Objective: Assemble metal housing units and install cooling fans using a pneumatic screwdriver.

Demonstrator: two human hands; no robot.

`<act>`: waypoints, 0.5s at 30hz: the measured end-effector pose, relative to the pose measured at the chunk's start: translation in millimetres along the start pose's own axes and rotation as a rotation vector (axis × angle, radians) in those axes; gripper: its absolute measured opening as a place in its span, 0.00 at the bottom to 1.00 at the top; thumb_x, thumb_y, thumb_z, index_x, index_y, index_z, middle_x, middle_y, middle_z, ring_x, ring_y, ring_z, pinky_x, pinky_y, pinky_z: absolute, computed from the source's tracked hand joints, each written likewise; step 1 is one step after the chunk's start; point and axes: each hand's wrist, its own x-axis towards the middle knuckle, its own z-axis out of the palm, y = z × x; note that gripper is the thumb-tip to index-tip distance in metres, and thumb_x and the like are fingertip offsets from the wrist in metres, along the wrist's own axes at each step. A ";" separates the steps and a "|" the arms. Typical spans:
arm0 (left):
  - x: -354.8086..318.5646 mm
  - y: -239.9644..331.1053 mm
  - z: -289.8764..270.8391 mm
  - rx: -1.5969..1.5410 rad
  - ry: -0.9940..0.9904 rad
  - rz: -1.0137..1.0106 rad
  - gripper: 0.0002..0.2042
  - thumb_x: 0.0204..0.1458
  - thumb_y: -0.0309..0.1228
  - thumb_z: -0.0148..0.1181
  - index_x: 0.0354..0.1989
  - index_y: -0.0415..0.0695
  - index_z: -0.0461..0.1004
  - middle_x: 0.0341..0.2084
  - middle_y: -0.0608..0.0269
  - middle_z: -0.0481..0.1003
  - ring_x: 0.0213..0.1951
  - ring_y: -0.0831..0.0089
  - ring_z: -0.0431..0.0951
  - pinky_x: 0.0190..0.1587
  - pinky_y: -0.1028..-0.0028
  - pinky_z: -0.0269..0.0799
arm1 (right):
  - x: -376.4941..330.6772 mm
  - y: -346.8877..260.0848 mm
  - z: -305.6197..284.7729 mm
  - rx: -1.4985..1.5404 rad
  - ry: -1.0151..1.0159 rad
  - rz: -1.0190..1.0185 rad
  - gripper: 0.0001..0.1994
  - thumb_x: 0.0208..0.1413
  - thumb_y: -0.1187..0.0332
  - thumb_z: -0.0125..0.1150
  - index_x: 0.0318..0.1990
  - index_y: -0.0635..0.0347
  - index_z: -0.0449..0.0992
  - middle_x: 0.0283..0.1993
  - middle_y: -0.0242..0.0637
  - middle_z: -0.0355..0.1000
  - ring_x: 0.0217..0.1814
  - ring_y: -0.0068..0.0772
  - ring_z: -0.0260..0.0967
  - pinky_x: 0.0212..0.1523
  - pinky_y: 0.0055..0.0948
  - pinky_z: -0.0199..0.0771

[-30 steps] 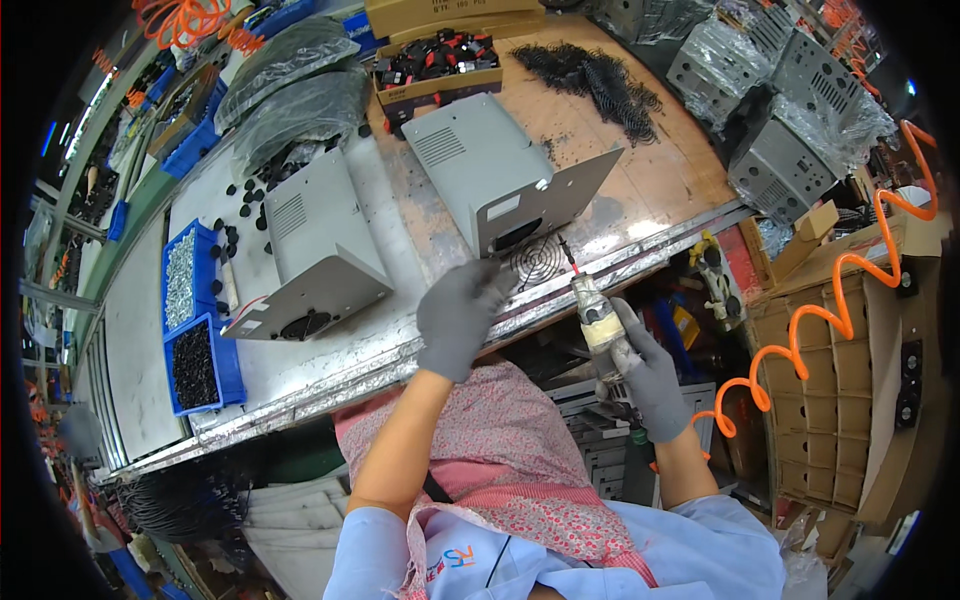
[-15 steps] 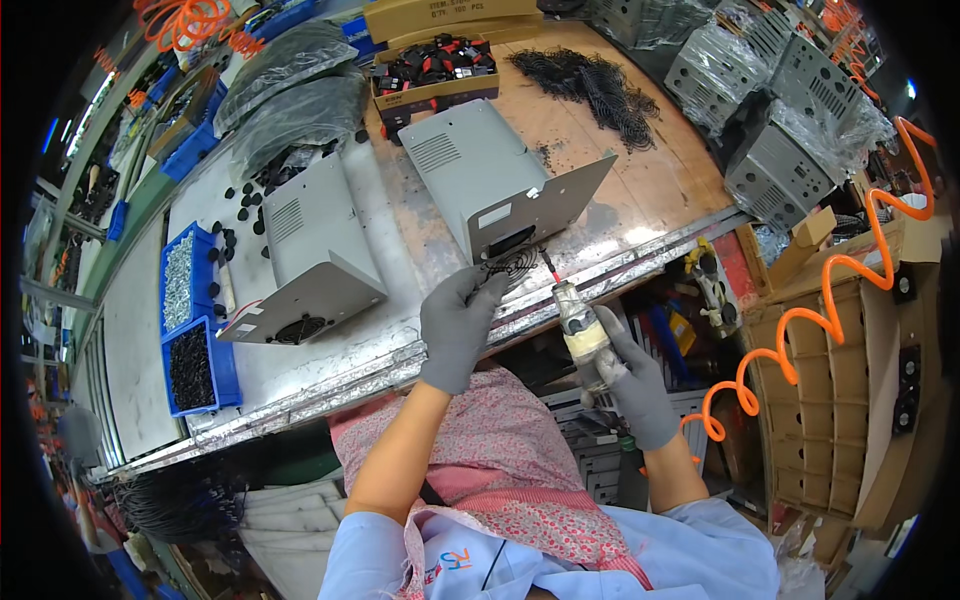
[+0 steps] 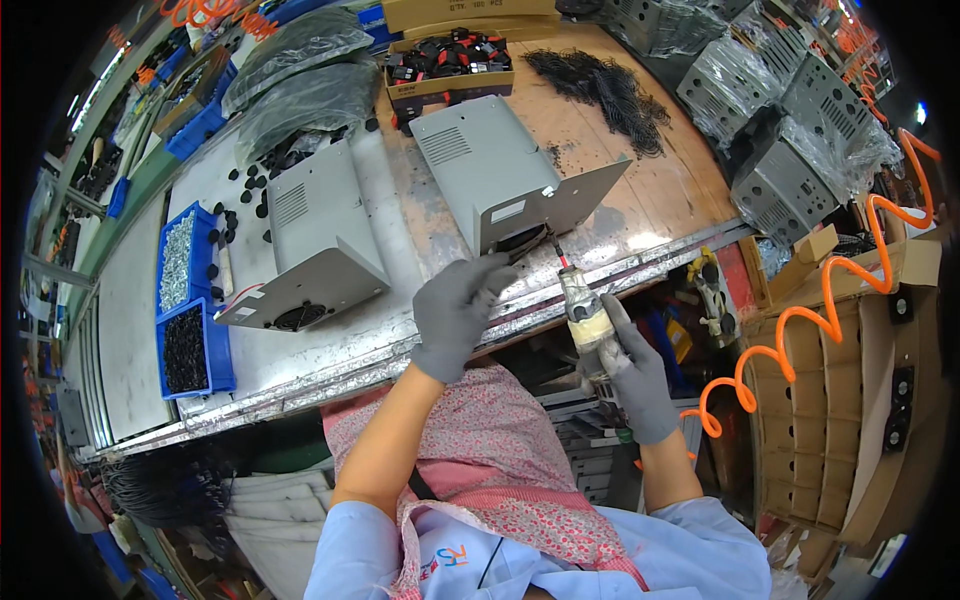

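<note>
My right hand (image 3: 632, 375) is wrapped around a pale air screwdriver (image 3: 592, 335) with a worn, taped body. Its bit reaches up to the front lower edge of a grey sheet-metal housing (image 3: 480, 160), beside a dark round opening. Against that opening sits a black wire fan guard (image 3: 522, 242), partly hidden and small. My left hand (image 3: 455, 315) has its fingers pinched together at the guard's lower left edge. Both hands wear grey gloves. To the left stands a second grey housing (image 3: 315, 210), with a black fan (image 3: 300, 316) in its front panel.
Blue bins hold silver screws (image 3: 177, 262) and black screws (image 3: 186, 350). Behind are a carton of red-and-black switches (image 3: 450, 65) and a pile of black wire guards (image 3: 605, 95). Wrapped housings (image 3: 785, 185) stand at right, near an orange coiled hose (image 3: 835, 310).
The fan guard has moved up from in front of the housing to its round opening, my left fingers following. The screwdriver's bit has risen to the panel's edge. The view has shifted slightly.
</note>
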 end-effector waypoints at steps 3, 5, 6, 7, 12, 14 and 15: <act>5.4 -4.9 -4.7 -0.678 0.183 -0.366 0.16 0.55 0.39 0.54 0.35 0.36 0.75 0.27 0.64 0.74 0.30 0.80 0.72 0.31 0.78 0.68 | 1.1 -9.0 3.2 -0.003 0.010 0.027 0.28 0.57 0.68 0.51 0.65 0.56 0.52 0.37 0.35 0.67 0.32 0.22 0.65 0.26 0.23 0.71; 30.6 2.7 -24.1 -0.608 0.151 -0.387 0.14 0.55 0.38 0.54 0.37 0.37 0.75 0.29 0.64 0.75 0.32 0.79 0.72 0.35 0.79 0.68 | 2.7 -10.9 3.8 -0.018 0.012 0.042 0.28 0.57 0.69 0.51 0.65 0.56 0.53 0.38 0.35 0.67 0.32 0.22 0.65 0.26 0.23 0.71; 43.4 1.6 -27.4 -0.542 0.113 -0.403 0.14 0.55 0.36 0.54 0.39 0.37 0.75 0.32 0.63 0.75 0.35 0.78 0.73 0.40 0.80 0.68 | 2.8 -10.9 2.4 -0.031 0.015 0.030 0.28 0.57 0.69 0.50 0.65 0.55 0.53 0.38 0.35 0.67 0.32 0.22 0.65 0.26 0.23 0.71; 53.1 -2.1 -27.6 -0.543 0.126 -0.406 0.14 0.55 0.36 0.54 0.39 0.37 0.75 0.32 0.63 0.75 0.35 0.78 0.73 0.40 0.80 0.68 | 2.0 -11.2 2.3 -0.043 0.010 0.017 0.28 0.56 0.69 0.50 0.65 0.54 0.53 0.38 0.35 0.67 0.32 0.22 0.65 0.26 0.23 0.71; 93.7 -31.8 -2.7 -0.626 -0.275 -0.244 0.15 0.53 0.35 0.55 0.44 0.37 0.73 0.38 0.61 0.75 0.38 0.77 0.73 0.43 0.78 0.67 | 3.3 -12.2 4.0 -0.043 0.021 0.017 0.28 0.56 0.69 0.51 0.65 0.53 0.53 0.38 0.35 0.67 0.31 0.22 0.65 0.26 0.23 0.72; 99.4 -36.9 6.2 -0.618 -0.310 -0.103 0.14 0.50 0.31 0.55 0.43 0.38 0.74 0.36 0.57 0.76 0.38 0.75 0.74 0.41 0.76 0.68 | 1.2 -12.3 3.7 -0.034 0.018 0.015 0.28 0.56 0.69 0.51 0.65 0.53 0.53 0.38 0.35 0.67 0.31 0.22 0.65 0.25 0.23 0.72; 102.4 -35.8 7.1 -0.621 -0.463 -0.148 0.13 0.50 0.30 0.55 0.43 0.38 0.74 0.36 0.58 0.76 0.37 0.75 0.74 0.40 0.76 0.69 | 0.9 -13.8 3.0 -0.023 0.015 0.019 0.28 0.56 0.69 0.51 0.65 0.53 0.53 0.38 0.36 0.67 0.31 0.22 0.66 0.25 0.23 0.72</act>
